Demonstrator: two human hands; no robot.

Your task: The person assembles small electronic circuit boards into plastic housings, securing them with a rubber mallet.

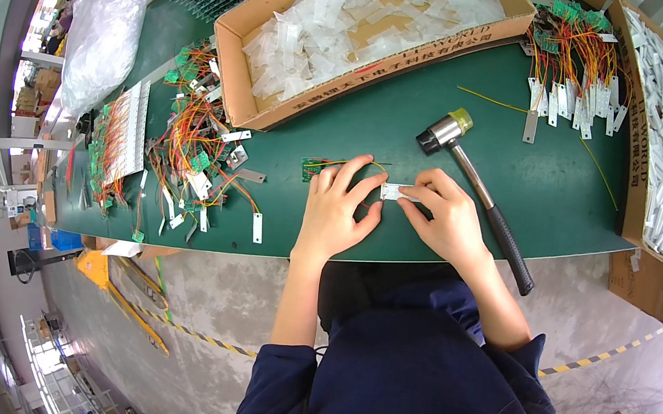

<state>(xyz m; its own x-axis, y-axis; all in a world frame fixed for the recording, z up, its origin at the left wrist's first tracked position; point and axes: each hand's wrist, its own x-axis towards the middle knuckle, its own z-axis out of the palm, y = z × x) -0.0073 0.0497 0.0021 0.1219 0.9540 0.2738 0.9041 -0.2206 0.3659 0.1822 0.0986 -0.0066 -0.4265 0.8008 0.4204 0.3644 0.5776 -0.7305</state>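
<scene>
A small white rectangular plate lies between my hands near the table's front edge. My right hand pinches its right end between thumb and fingers. My left hand curls around its left end, index fingertip and thumb tip at opposite edges. A green circuit board with thin coloured wires lies beside the left fingers, and an orange wire arcs past those fingertips. Part of the wiring is hidden under the left hand. Right of my right hand rests a mallet with a yellow-and-black head and a black grip.
Behind my hands stands a cardboard tray of translucent sleeves. Wired boards pile up at left, more wired boards at back right. A cardboard box of white pieces borders the right side. Loose wires lie near the mallet.
</scene>
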